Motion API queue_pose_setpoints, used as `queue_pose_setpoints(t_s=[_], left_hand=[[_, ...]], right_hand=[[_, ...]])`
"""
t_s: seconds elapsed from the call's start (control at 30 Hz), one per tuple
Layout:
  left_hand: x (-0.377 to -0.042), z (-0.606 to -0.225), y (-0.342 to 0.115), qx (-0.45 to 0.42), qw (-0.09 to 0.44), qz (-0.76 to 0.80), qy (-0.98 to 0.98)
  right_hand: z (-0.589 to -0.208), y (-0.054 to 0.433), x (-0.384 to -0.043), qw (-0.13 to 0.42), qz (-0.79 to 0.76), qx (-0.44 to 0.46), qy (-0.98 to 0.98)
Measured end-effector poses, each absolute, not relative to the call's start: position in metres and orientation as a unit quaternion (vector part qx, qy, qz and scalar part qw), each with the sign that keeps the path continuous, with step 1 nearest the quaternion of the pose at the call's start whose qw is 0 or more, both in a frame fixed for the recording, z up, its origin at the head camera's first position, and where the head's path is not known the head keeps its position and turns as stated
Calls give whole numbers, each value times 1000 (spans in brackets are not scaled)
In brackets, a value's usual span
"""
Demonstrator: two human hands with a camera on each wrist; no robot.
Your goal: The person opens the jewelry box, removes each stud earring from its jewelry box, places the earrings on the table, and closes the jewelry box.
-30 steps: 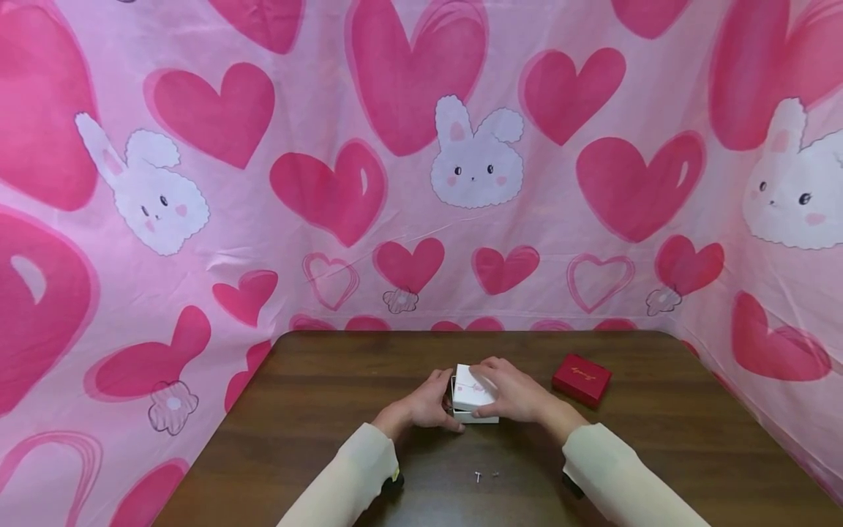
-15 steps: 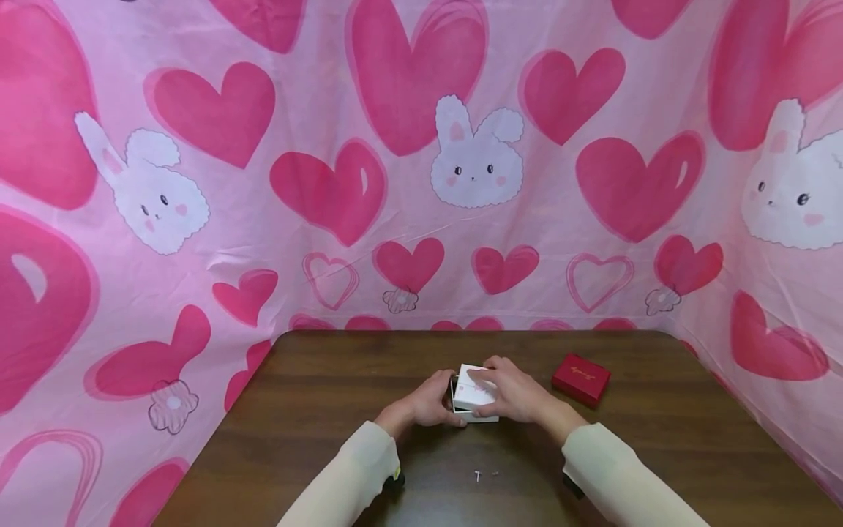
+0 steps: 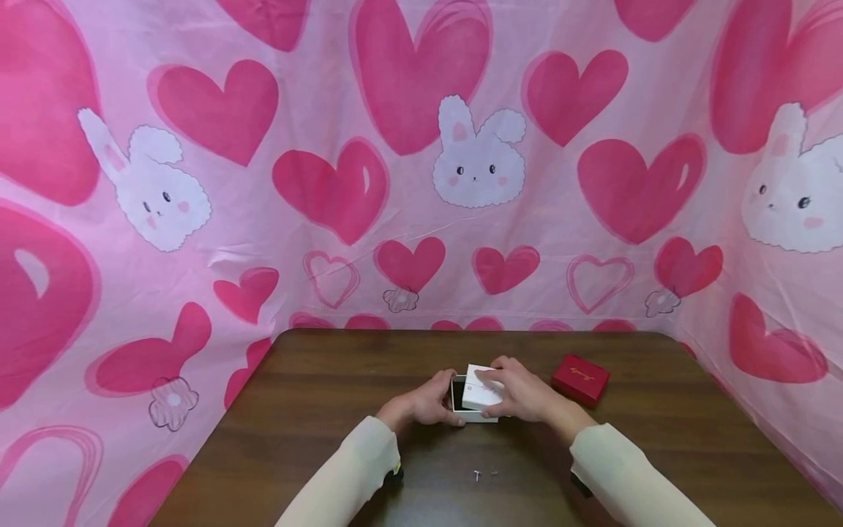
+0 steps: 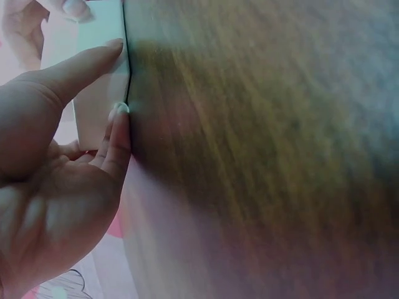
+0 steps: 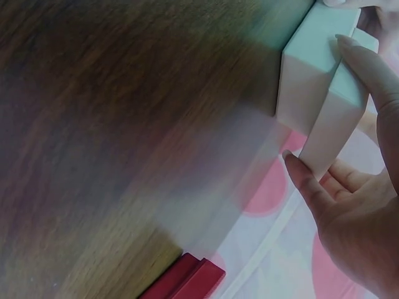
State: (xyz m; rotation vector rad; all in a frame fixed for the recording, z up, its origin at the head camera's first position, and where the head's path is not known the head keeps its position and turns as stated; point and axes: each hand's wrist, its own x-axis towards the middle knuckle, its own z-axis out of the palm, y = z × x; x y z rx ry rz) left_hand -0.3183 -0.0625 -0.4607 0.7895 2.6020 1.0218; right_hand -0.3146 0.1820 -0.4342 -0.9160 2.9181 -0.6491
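Observation:
A small white box [image 3: 477, 416] with a dark interior sits mid-table. My left hand [image 3: 431, 399] grips its left side, the thumb along the near wall in the left wrist view. Its white lid [image 3: 479, 389], with faint pink print, is held between the thumb and fingers of my right hand [image 3: 527, 391]. The lid lies over the box, shifted right and slightly turned, so a dark strip of the inside shows at left. In the right wrist view the lid [image 5: 336, 121] overhangs the box wall [image 5: 305, 81].
A red box [image 3: 580, 380] with gold lettering lies to the right of my right hand. Two tiny silvery items, a T-shaped one [image 3: 477, 476] and a smaller one [image 3: 495, 473], lie nearer me on the wooden table [image 3: 316, 410]. Pink heart-printed cloth [image 3: 560, 219] surrounds the table.
My right hand has slid the lid to the right, and more of the box's dark inside shows at left. My left hand stays at the box; its thumb has come up against the near wall.

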Motion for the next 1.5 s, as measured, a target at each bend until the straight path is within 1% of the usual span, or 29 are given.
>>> queue_pose_setpoints(t_s=[0.5,0.87,1.13,1.5], left_hand=[[-317,-458,-61,250,147,348,892],[-317,-459,-61,266,130,351,888],[-318,-459,-61,259,134,354,889],[-319,-459,-61,262,134,353,888]], right_hand=[[-434,183,-316,14,-205,-298,932],[-435,188,-312,-13,-204,-341,918],[-430,190,-312,11,-199,-315,928],[-429,200,-310,-1,-185,-311,932]])
